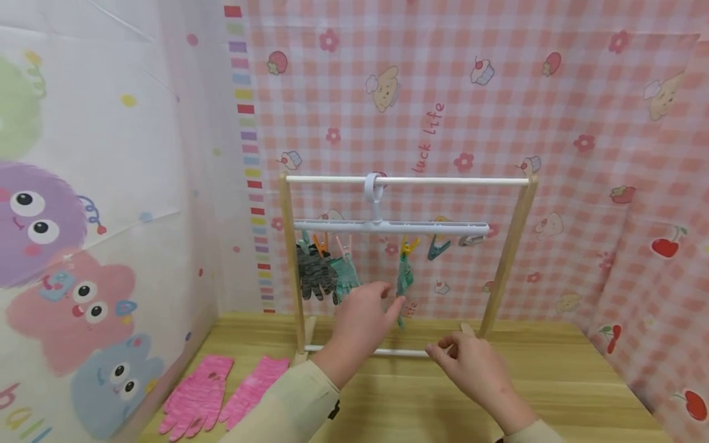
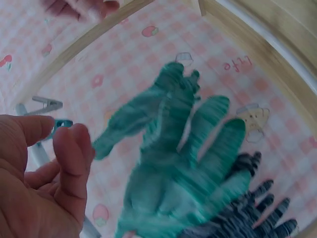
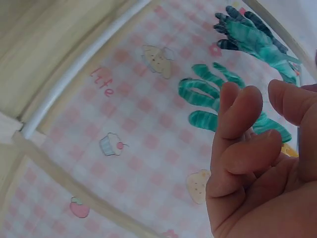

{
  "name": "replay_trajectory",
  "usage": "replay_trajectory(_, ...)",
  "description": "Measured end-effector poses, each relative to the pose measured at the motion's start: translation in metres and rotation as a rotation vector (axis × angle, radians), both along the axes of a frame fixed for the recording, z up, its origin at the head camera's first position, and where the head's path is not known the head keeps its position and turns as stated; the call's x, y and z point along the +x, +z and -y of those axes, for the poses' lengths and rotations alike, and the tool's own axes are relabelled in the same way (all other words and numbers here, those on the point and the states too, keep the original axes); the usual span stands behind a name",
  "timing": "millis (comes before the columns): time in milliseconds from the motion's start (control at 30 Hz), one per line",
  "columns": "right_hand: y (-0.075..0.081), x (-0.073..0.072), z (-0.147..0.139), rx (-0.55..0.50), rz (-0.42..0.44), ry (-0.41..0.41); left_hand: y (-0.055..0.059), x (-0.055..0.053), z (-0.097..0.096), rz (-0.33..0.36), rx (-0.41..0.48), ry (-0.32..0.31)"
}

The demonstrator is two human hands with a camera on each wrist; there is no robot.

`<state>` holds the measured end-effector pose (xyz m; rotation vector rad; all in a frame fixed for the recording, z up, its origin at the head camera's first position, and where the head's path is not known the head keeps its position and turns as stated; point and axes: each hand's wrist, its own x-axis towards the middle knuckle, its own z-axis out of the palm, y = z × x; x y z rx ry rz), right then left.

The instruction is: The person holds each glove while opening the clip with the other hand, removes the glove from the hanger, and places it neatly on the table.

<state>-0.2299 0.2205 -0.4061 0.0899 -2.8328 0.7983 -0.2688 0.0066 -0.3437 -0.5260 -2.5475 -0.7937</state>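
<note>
Two green gloves hang by clips from a white hanger (image 1: 432,228): one green glove (image 1: 346,274) under a pink clip (image 1: 344,245), the other green glove (image 1: 406,275) under a yellow clip (image 1: 409,246). A dark grey striped glove (image 1: 316,271) hangs at the far left. My left hand (image 1: 362,320) is raised before the green gloves, fingers loosely bent, holding nothing; thumb and index stand apart in the left wrist view. Lower, near the rack's bottom bar, my right hand (image 1: 471,369) has relaxed, bent fingers with nothing between them.
A wooden rack (image 1: 509,264) with a white top bar (image 1: 454,181) carries the hanger. A blue-grey clip (image 1: 438,248) and a grey clip (image 1: 471,240) hang at its right without gloves. Two pink gloves (image 1: 199,394) lie on the wooden table (image 1: 565,381) at the left.
</note>
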Motion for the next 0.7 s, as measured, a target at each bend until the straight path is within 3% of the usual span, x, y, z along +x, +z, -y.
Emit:
replay_trajectory(167,0.013,-0.005,0.002,-0.031,-0.058,0.004,-0.007,-0.017,-0.026,0.152,-0.003,0.056)
replay_trajectory(233,0.018,-0.006,0.003,-0.036,-0.088,0.001,-0.015,-0.024,-0.035,0.158,-0.024,0.108)
replay_trajectory(467,0.028,-0.003,0.002,-0.033,-0.098,-0.025,-0.036,-0.04,-0.054,0.07,-0.028,0.231)
replay_trajectory(700,0.035,0.001,-0.002,-0.033,-0.136,-0.041,-0.041,-0.04,-0.054,-0.032,0.038,0.248)
